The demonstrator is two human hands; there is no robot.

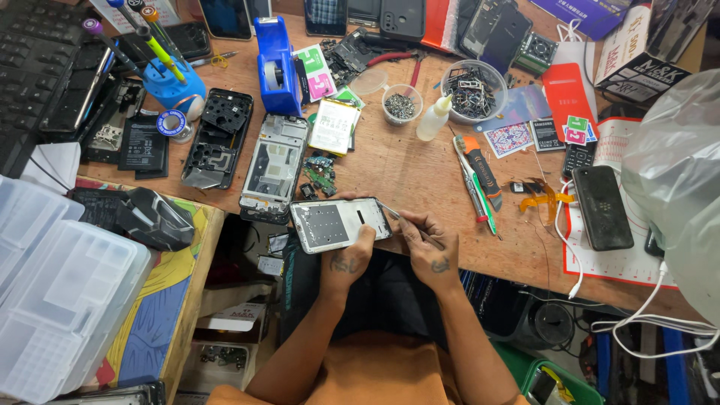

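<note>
Silver-grey metal phone frame with a rectangular plate, lying flat at the near edge of the worn wooden surface, held from below by the left hand, thumb pressed onto its near right corner. Right hand just to the right, fingers pinched around thin metal tweezers, tip touching the frame's right end. Farther left, two more opened phone housings, side by side. Beyond them, a blue tape dispenser. Far centre, a small clear cup of screws beside a white squeeze bottle. Right of the hands, an orange-handled utility knife and a black keypad phone.
</note>
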